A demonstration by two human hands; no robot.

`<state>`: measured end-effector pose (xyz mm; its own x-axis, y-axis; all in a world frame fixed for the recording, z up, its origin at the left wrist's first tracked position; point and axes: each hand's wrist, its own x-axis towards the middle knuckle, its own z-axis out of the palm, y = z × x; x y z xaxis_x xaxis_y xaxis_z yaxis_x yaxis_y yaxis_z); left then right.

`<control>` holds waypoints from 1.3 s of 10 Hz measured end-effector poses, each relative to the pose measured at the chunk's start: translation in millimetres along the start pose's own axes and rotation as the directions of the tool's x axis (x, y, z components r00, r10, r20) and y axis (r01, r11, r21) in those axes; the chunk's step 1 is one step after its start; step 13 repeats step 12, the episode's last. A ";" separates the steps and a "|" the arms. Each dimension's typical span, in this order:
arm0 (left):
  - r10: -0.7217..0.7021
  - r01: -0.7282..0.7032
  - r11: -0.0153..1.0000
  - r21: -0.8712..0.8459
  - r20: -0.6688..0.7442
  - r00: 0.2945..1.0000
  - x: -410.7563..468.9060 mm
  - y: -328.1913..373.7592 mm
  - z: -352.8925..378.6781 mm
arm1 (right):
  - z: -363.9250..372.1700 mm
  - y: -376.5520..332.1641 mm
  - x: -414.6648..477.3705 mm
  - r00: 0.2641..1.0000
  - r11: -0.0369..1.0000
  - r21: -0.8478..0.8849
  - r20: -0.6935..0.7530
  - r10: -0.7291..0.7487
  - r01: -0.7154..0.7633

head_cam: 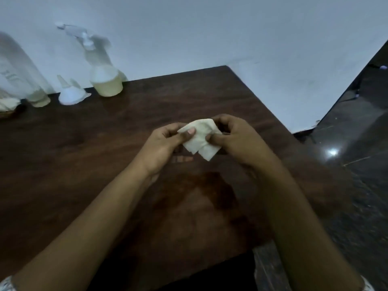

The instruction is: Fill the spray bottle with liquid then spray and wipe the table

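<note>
A folded white tissue (200,139) is held above the middle of the dark wooden table (84,156). My left hand (165,143) pinches its left side and my right hand (233,137) pinches its right side. A clear spray bottle (102,68) with a white trigger head stands at the table's back edge by the wall, with pale yellowish liquid in its lower part. A white funnel (71,93) rests upside down to the left of it. A tall clear bottle (23,76) with a little pale liquid stands at the far left.
A basket with white tissues (8,106) sits at the left edge. A white wall runs behind the table. A dark glossy floor (357,143) lies to the right. A damp-looking patch (210,196) shows on the table near me.
</note>
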<state>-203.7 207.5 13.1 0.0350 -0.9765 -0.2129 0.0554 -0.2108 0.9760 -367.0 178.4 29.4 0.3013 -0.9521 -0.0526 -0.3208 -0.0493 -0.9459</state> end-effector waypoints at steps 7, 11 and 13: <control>0.198 -0.095 0.504 0.858 -0.008 0.980 211.6 6.9 242.7 | -282.6 147.3 88.5 0.576 0.662 0.612 -0.377 0.725 -0.433; 0.340 0.013 0.282 0.959 -0.112 0.934 225.8 -46.0 236.9 | -294.7 334.7 141.3 0.461 0.511 0.163 -0.265 0.847 -0.844; 0.355 0.011 0.302 0.953 -0.123 0.927 228.9 -49.6 234.9 | -296.5 344.9 146.0 0.474 0.520 0.190 -0.242 0.847 -0.833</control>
